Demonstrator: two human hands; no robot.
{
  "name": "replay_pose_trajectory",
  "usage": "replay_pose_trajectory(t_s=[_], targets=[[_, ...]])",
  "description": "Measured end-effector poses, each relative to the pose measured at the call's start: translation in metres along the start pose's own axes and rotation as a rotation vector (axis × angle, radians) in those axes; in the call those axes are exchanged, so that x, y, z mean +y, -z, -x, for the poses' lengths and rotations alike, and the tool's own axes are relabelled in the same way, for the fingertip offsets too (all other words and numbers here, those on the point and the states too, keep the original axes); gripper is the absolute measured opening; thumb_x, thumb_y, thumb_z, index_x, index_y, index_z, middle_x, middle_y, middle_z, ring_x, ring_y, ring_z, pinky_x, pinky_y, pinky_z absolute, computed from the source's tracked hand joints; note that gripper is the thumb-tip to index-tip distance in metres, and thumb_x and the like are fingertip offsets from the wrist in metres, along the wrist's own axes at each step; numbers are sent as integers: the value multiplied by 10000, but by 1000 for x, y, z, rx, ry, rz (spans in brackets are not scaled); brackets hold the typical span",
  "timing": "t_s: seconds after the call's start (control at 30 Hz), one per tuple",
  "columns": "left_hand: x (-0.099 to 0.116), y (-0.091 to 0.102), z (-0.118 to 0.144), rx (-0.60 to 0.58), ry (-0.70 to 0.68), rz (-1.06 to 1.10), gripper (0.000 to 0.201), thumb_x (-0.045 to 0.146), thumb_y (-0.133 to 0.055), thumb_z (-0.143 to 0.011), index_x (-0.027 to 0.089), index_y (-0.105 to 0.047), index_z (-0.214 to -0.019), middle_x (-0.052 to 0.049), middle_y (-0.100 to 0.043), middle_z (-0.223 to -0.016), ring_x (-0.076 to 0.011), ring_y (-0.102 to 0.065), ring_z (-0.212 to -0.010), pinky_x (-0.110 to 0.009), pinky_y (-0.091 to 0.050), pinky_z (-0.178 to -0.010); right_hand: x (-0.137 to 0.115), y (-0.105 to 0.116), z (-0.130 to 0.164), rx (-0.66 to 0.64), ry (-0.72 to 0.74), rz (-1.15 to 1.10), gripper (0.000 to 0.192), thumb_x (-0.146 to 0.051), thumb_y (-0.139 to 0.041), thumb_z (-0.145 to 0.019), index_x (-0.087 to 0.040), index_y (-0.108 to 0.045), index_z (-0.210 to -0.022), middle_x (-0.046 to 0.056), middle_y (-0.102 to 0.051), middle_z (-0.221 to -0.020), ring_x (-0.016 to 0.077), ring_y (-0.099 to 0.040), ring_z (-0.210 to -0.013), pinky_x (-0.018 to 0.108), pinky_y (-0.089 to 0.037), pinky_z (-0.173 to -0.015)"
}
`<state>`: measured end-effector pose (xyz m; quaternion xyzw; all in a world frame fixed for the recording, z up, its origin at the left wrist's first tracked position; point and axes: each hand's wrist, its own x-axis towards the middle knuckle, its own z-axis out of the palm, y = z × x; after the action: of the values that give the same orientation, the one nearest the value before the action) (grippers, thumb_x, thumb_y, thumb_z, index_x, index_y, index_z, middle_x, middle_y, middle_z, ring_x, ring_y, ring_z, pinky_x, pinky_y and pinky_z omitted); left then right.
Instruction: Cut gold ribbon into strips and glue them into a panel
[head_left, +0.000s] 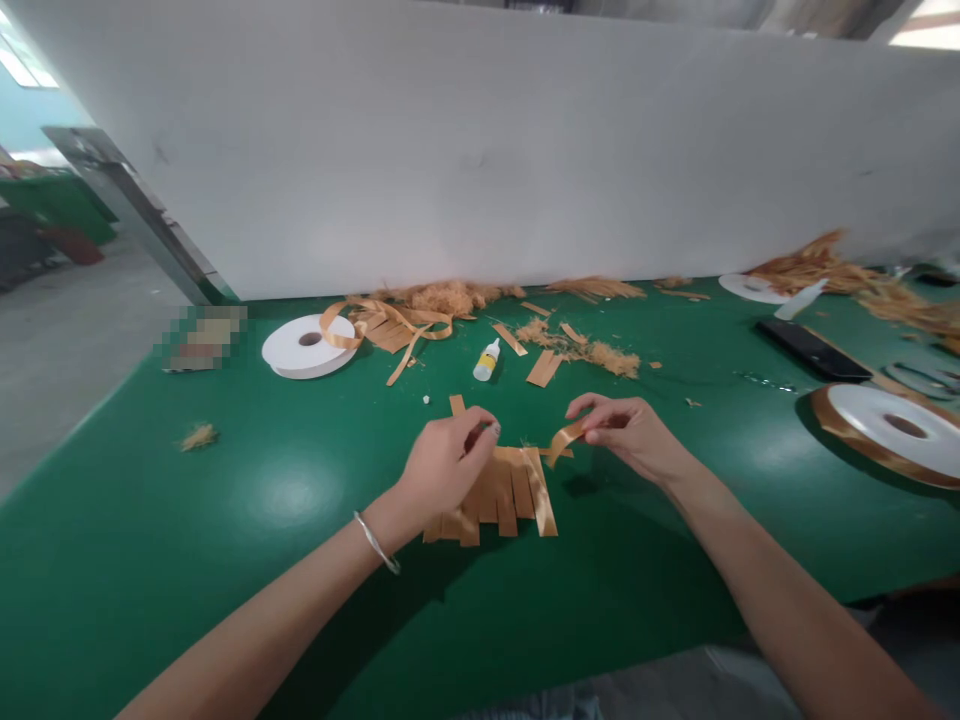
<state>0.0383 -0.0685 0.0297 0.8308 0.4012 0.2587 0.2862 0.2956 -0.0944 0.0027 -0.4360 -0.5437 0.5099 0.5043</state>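
A row of several short golden ribbon strips (pixel 510 495) lies side by side on the green table (pixel 225 520). My left hand (pixel 446 465) rests on the upper left part of this row, fingers pinched together over it. My right hand (pixel 626 435) pinches the end of a curled ribbon strip (pixel 564 440) that bends down to the top right of the row. A silver bangle sits on my left wrist.
A small glue bottle (pixel 487 360) stands behind the strips. A white ribbon reel (pixel 307 346) with loose ribbon lies at back left, another reel (pixel 892 430) at right. Frayed ribbon scraps (pixel 592 352), a dark flat bar (pixel 814 350) and scissors (pixel 926 380) lie further back. A white wall closes the back.
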Motion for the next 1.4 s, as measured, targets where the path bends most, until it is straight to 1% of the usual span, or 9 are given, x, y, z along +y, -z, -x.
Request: replay_pose_trajectory(t_s=[0.17, 0.3, 0.53, 0.67, 0.8, 0.97, 1.07, 1.27, 1.4], targets=[[14, -25, 4, -258, 171, 630, 271, 398, -536, -854, 199, -484, -1031, -73, -649, -1061, -174, -598, -977, -286, -446, -782, 0, -3, 2, -214, 50, -59, 100, -216, -814, -591, -267, -735, -626, 26, -595, -899, 131, -573, -757, 287, -505, -663], [21, -36, 10, -348, 294, 893, 355, 391, -654, -769, 184, -463, -985, -74, -684, -916, -175, -635, -882, -281, -463, -729, 2, -5, 3, -348, 30, -59, 130, -154, -790, -623, -269, -742, -659, 25, -584, -938, 126, -565, -776, 283, -492, -671], [33, -44, 15, -378, 409, 1024, 467, 260, -773, -636, 192, -425, -939, -24, -668, -771, -143, -634, -706, -232, -438, -598, 4, -9, 4, -454, -23, -39, 87, -172, -775, -648, -248, -751, -683, 33, -584, -934, 116, -565, -734, 273, -482, -651], [34, -42, 16, -271, 432, 907, 360, 224, -734, -677, 198, -419, -852, 41, -603, -595, -127, -613, -616, -192, -375, -511, 2, -9, 3, -342, -105, -6, 148, -258, -764, -672, -241, -751, -818, 35, -617, -867, 137, -591, -750, 263, -487, -655], [33, -44, 15, -125, 405, 818, 305, 130, -695, -682, 196, -401, -733, 71, -527, -585, -101, -575, -591, -199, -388, -531, -5, -11, 4, -215, -258, -49, 296, -401, -643, -783, -239, -682, -1028, 31, -645, -807, 132, -615, -607, 283, -501, -608], [31, -53, 18, -145, 349, 740, 254, 122, -669, -703, 193, -426, -724, 65, -500, -612, -97, -547, -586, -205, -399, -531, -7, -12, 3, -165, -229, 69, 339, -401, -736, -672, -192, -672, -931, 21, -650, -714, 137, -612, -575, 279, -504, -597], [33, -52, 24, -260, 201, 589, 149, 251, -635, -777, 186, -501, -782, 21, -569, -703, -123, -565, -655, -237, -435, -580, -6, -7, 2, -149, -253, 210, 290, -364, -759, -640, -193, -678, -861, 9, -661, -671, 135, -599, -554, 283, -495, -594], [31, -48, 31, -254, -315, -242, 176, 251, -450, -889, 142, -587, -874, -74, -636, -878, -238, -536, -933, -368, -427, -802, -6, 0, -1, -187, -283, 578, 169, -361, -710, -678, -198, -707, -723, 39, -707, -727, 205, -631, -725, 316, -472, -698], [24, -55, 34, -206, -386, -472, 387, 378, -445, -893, 117, -513, -1171, -124, -530, -1260, -293, -435, -1158, -429, -365, -919, -5, -4, -3, -215, -190, 701, 191, -394, -672, -709, -206, -701, -729, 36, -685, -772, 202, -611, -744, 310, -453, -690]])
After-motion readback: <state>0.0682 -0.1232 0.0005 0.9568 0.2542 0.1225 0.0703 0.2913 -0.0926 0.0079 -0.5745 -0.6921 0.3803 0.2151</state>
